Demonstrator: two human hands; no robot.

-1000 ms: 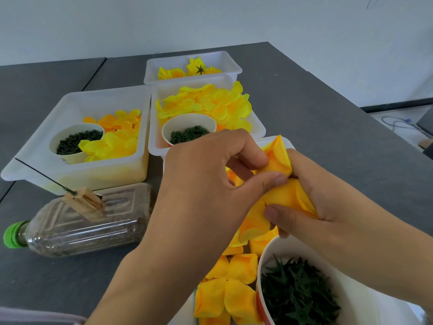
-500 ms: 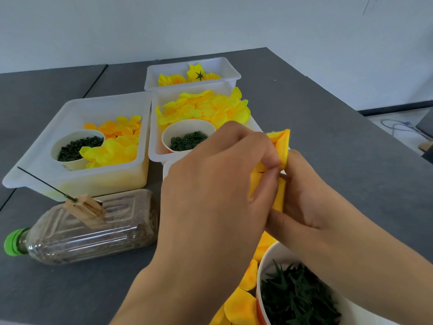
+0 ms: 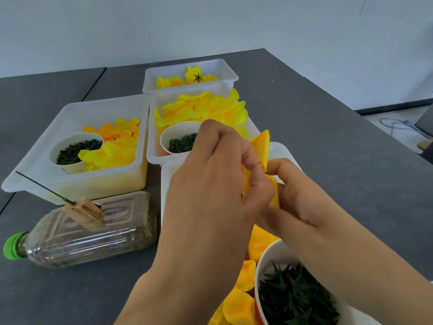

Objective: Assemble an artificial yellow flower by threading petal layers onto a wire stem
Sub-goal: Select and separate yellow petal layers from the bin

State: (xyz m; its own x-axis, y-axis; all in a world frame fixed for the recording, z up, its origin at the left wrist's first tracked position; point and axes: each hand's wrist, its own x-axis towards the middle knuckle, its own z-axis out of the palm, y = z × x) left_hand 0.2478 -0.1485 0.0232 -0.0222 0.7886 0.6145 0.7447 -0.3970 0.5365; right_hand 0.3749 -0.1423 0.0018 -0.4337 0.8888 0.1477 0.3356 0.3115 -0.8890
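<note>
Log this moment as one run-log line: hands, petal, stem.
left hand: pinches petal layer | right hand: pinches same layer | wire stem: clipped in clothespin on bottle, bare

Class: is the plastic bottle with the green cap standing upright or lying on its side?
On its side: the bottle lies along the table, green cap pointing left.

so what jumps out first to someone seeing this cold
Two hands meet in the middle: the left hand and right hand both pinch a yellow petal layer. Behind them stand white trays heaped with yellow petals. At lower left a plastic bottle lies on its side, a wire stem clipped above it.
</note>
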